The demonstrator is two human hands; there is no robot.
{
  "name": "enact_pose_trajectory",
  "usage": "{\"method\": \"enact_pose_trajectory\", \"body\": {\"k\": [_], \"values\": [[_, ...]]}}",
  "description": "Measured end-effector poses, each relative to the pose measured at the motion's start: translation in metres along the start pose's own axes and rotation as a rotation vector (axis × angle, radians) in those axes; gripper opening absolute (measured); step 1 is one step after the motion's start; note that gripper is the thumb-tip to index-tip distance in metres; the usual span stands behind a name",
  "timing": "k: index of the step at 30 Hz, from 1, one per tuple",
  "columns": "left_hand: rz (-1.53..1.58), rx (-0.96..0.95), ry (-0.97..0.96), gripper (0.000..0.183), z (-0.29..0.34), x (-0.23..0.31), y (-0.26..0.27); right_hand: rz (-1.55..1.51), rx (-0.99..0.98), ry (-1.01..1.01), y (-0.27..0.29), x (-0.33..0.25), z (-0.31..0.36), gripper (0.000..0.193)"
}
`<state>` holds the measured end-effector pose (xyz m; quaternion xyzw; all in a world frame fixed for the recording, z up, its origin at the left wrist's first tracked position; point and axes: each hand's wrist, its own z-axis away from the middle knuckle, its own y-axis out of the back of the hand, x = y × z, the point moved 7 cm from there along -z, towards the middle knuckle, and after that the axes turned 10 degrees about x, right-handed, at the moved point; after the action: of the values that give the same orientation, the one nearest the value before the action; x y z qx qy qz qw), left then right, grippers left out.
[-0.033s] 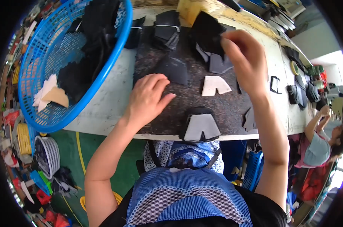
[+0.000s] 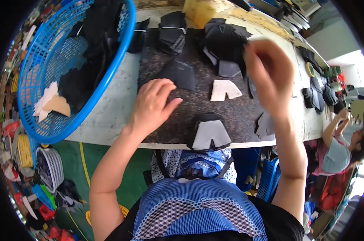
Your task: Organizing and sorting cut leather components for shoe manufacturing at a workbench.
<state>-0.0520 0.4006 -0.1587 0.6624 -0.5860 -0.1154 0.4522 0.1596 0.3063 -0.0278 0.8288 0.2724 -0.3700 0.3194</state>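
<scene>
My left hand (image 2: 153,105) lies on the dark mottled board (image 2: 182,120), thumb apart from its loosely bent fingers, nothing held. Beside its fingertips is a flat black cut piece (image 2: 180,74). Farther right, my right hand (image 2: 272,72), smeared by motion, pinches the edge of a black fabric piece (image 2: 228,46). That piece hangs over a pile of black and grey cut pieces (image 2: 230,69), partly hiding it. A white notched piece (image 2: 225,90) lies alone in the middle. At the front edge sits a stack of notched pieces (image 2: 211,134), grey on top with black beneath.
A blue mesh basket (image 2: 75,128) with black fabric and beige scraps stands at the left. A banded black bundle (image 2: 172,34) lies at the back. Grey pieces (image 2: 265,124) are near the right forearm. A co-worker (image 2: 338,148) is at the far right.
My right hand has moved slightly right and down, and the black piece it holds is lower over the pile. My left hand stays almost where it was; the whole view shifts a little.
</scene>
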Motion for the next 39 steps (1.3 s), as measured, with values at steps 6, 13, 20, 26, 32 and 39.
{"method": "enact_pose_trajectory", "body": {"k": [6, 13, 20, 26, 32, 39], "values": [[0.130, 0.247, 0.063, 0.022, -0.014, 0.025, 0.018, 0.424, -0.328, 0.471, -0.013, -0.020, 0.159, 0.030], [0.367, 0.129, -0.089, 0.019, -0.024, 0.092, 0.035, 0.804, 0.233, -0.222, 0.150, 0.054, 0.160, 0.025], [0.625, -0.347, -0.100, 0.034, -0.077, 0.159, -0.057, 0.868, 0.123, -0.247, 0.149, 0.088, 0.195, 0.024], [0.581, -0.499, -0.428, 0.047, -0.091, 0.187, -0.149, 0.732, 0.211, -0.228, 0.133, 0.081, 0.192, 0.032], [0.488, -0.695, -0.541, 0.063, -0.085, 0.196, -0.165, 0.787, 0.211, -0.309, 0.136, 0.086, 0.201, 0.038], [0.394, -0.633, -0.550, 0.067, -0.090, 0.197, -0.165, 0.225, 0.290, -0.619, 0.143, 0.093, 0.209, 0.038]]}}
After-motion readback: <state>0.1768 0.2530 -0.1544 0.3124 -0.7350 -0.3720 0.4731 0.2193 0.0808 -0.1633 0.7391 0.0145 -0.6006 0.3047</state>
